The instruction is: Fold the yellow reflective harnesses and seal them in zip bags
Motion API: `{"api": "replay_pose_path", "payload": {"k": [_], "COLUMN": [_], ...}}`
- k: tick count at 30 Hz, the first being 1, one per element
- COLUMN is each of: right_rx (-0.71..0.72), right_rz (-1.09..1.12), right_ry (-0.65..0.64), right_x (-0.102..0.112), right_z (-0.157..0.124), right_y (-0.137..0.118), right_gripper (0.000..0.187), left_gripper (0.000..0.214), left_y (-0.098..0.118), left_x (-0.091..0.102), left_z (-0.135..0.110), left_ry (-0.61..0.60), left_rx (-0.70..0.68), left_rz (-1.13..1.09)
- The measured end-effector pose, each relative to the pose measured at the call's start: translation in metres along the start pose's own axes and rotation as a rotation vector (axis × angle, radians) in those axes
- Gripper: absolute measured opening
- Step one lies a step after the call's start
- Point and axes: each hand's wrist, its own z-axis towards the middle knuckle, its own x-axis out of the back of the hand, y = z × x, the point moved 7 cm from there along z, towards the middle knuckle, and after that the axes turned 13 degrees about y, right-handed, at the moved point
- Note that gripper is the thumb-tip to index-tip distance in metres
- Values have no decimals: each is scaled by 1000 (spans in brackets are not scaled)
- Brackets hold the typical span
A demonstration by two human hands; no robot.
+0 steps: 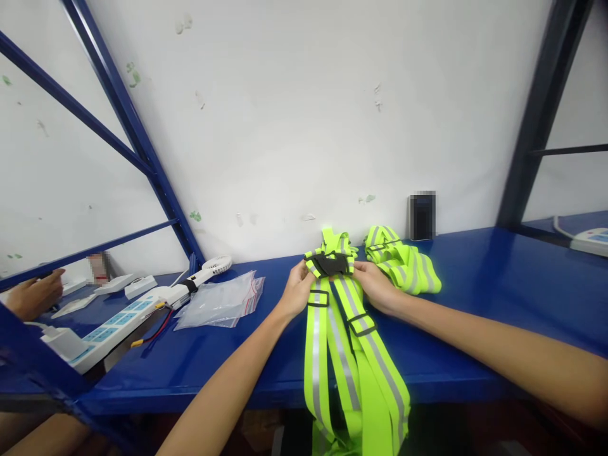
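Observation:
A neon yellow reflective strap vest [349, 354] with grey stripes and black buckles lies across the blue shelf [498, 291] and hangs over its front edge. My left hand [297, 290] grips its upper left part, fingers closed on the strap. My right hand [375, 284] grips the upper right part, beside the black patch in the middle. A second folded neon vest [403, 259] lies just behind my right hand.
A stack of clear zip bags [223, 303] lies left of my hands. Further left are a white power strip [118, 323], a small white fan [211, 267] and white devices. Another person's hand [33, 294] shows at the far left. Blue rack posts [142, 145] stand on both sides.

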Motion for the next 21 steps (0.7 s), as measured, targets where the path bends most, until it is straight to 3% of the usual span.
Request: {"api": "replay_pose_path", "payload": {"k": [5,10,14,18,21], "right_rx": [14,84,283,554,603], "right_rz": [-38,-128,-292,-401,-424], "right_ry": [-88,-18,104,208,203], "right_x": [-6,-1,7,7,3], "right_z": [-6,-4,0,-1,0], "right_y": [3,1,-10,-25,-26], "right_gripper": [26,28,24,24,29], "left_gripper": [35,32,25,31,33], "left_y": [-7,-17,-14,-16,-17], "left_x": [6,8,-2,-12,-11], "left_z": [3,3,6,6,6], "left_ry": [24,22,87,138,163], "left_rx": [6,-22,-173,-205,-200], "left_rz": [52,136,214,194,169]}}
